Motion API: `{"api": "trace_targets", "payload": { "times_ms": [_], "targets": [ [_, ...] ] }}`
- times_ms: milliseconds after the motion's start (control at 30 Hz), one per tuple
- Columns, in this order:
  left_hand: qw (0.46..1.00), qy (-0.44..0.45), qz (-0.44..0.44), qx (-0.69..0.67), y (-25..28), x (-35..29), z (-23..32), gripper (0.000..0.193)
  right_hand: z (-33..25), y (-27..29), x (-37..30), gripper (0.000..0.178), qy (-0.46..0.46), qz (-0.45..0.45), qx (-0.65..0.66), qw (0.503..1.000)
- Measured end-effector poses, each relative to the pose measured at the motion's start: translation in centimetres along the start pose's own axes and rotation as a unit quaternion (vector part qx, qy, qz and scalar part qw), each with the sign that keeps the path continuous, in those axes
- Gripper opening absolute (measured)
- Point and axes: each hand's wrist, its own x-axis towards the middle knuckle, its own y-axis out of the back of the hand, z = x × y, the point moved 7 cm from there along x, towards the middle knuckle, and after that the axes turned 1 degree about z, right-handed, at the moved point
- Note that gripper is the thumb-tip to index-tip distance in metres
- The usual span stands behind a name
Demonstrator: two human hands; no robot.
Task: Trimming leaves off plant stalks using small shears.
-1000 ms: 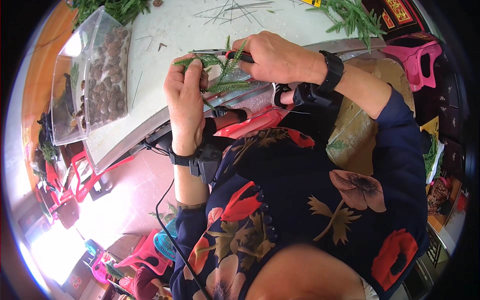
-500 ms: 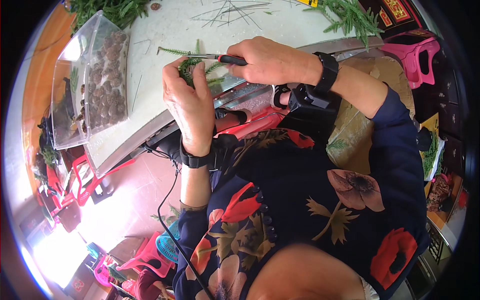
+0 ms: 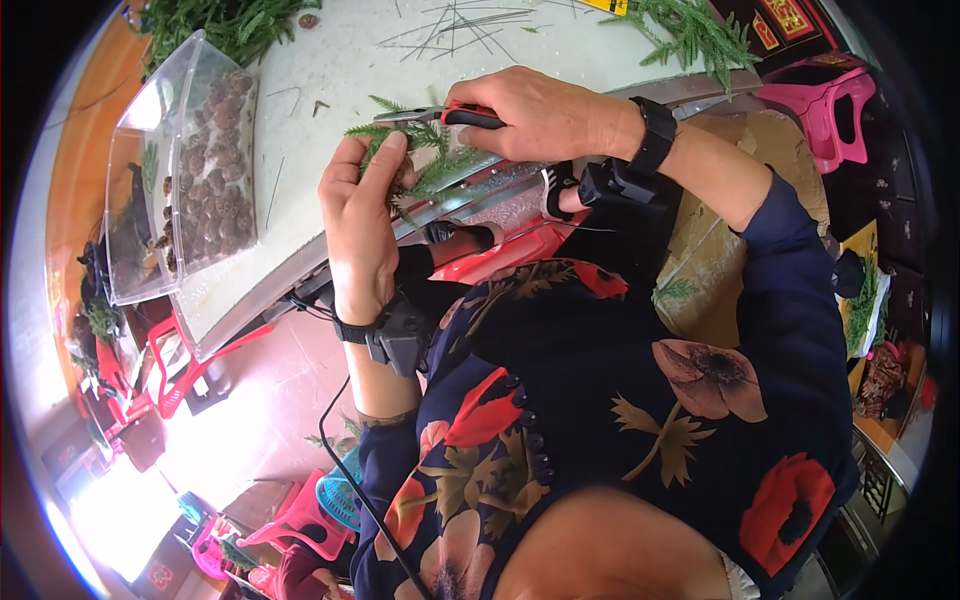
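Snipping was the step in hand, it seemed. The left hand (image 3: 358,225) was closed around a green sprig (image 3: 425,165), holding it up just over the near edge of the white table (image 3: 330,80). The right hand (image 3: 545,115) was wrapped tight around small cutters with red handles (image 3: 440,115), and the thin metal tips lay right on the far side of the sprig, touching its leaves. The sprig sat between the two hands, with the left fingers under it and the cutters over it. The next move would likely need a steady squeeze on one thin stem, with the left thumb kept out of the way. A clear box of brown cones (image 3: 205,175) stood well to the left, and more green sprigs (image 3: 700,35) lay at the far right
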Motion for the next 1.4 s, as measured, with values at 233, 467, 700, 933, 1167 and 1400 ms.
{"api": "trace_targets", "payload": {
  "times_ms": [233,467,700,933,1167,1400],
  "targets": [
    [0.989,0.061,-0.049,-0.126,-0.2,0.2,-0.7,0.009,-0.6,0.2,0.2,0.023,0.076,0.036,-0.018,0.996],
    [0.981,0.085,-0.05,-0.165,-1.2,0.3,-0.3,0.006,-0.6,0.6,0.1,0.02,0.028,0.004,0.001,1.0],
    [0.998,0.038,0.028,-0.029,-0.5,0.1,-1.1,0.008,0.9,-0.3,-0.2,0.02,0.044,0.033,0.032,0.998],
    [0.98,-0.109,0.054,0.159,-1.8,0.4,1.5,0.008,0.4,1.6,-0.8,0.019,0.024,0.05,-0.004,0.998],
    [0.981,-0.159,0.074,0.081,-1.0,0.3,2.6,0.03,2.5,10.1,0.3,0.022,-0.059,0.146,-0.04,0.987],
    [0.967,-0.146,0.063,0.198,-0.3,0.7,1.9,0.034,12.3,28.5,3.2,0.03,-0.187,0.322,-0.117,0.92]
  ]
}}
